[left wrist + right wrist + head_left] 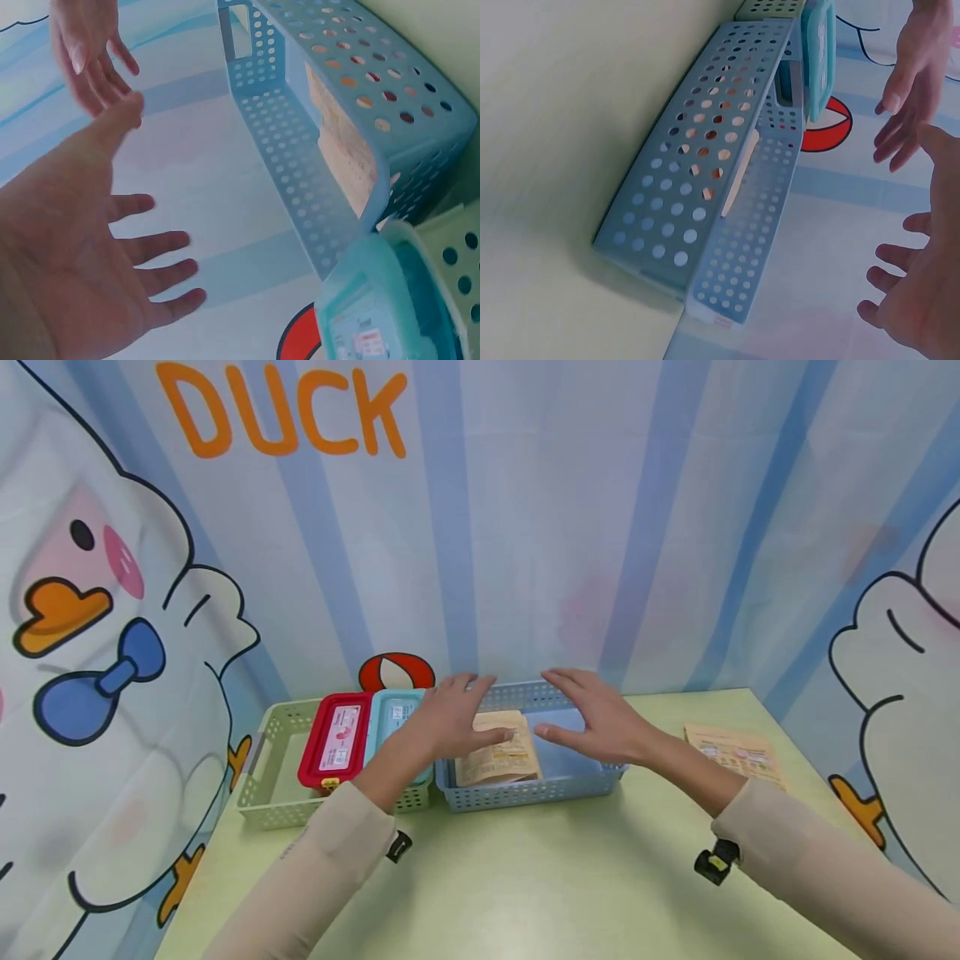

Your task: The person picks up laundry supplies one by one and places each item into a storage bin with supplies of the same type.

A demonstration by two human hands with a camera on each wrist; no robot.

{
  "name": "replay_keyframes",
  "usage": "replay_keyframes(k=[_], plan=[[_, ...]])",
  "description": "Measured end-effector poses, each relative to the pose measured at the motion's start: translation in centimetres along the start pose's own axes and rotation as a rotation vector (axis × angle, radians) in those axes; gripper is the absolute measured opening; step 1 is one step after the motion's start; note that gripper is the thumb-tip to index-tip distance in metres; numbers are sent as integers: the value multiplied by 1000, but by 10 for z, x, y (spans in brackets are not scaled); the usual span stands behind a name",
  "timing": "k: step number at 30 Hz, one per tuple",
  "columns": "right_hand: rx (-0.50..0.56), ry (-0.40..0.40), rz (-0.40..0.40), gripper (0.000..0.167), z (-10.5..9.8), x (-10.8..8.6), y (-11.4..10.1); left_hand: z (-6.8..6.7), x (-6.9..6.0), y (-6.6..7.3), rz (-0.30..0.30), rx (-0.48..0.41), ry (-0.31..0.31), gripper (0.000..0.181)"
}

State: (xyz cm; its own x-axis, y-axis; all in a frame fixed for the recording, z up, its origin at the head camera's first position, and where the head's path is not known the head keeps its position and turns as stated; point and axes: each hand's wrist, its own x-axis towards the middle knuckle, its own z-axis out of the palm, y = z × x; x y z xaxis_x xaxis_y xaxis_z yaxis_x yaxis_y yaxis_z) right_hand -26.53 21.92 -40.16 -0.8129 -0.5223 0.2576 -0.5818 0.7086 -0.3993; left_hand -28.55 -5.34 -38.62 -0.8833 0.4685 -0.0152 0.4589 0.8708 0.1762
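Both hands hover over the blue basket [525,792], fingers spread and holding nothing. My left hand [452,718] is above the basket's left part, where a tan paper packet [498,760] lies inside. Over the right part is my right hand [600,718], its thumb pointing toward the left one. In the left wrist view the left palm [75,240] faces the camera, apart from the basket [300,172]. The right wrist view has the right hand [922,277] beside the basket [682,150], not touching it.
Left of the blue basket stands a green basket [281,814] with a red-lidded box [341,739] and a teal-lidded box [393,714]. Another tan packet [735,753] lies at the table's right side. A printed curtain [540,527] hangs behind the table [525,893].
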Motion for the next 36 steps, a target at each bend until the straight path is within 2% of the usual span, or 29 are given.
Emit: replay_keyframes(k=[7,18,23,28,33,36], plan=[[-75,-10,17,91,-12,-10,12,-4,-1,3,-6,16,69,104],[-67,-4,37,91,-24,-20,23,7,4,7,5,-25,78,102],[-65,-21,56,91,-31,-25,27,14,7,7,-5,-70,112,99],[-48,-19,83,90,-38,-31,33,29,11,10,11,-140,150,98],[-29,-13,118,88,-48,-34,36,34,14,17,16,-179,158,96],[-16,-11,144,87,-52,-37,39,36,17,22,18,-248,152,95]])
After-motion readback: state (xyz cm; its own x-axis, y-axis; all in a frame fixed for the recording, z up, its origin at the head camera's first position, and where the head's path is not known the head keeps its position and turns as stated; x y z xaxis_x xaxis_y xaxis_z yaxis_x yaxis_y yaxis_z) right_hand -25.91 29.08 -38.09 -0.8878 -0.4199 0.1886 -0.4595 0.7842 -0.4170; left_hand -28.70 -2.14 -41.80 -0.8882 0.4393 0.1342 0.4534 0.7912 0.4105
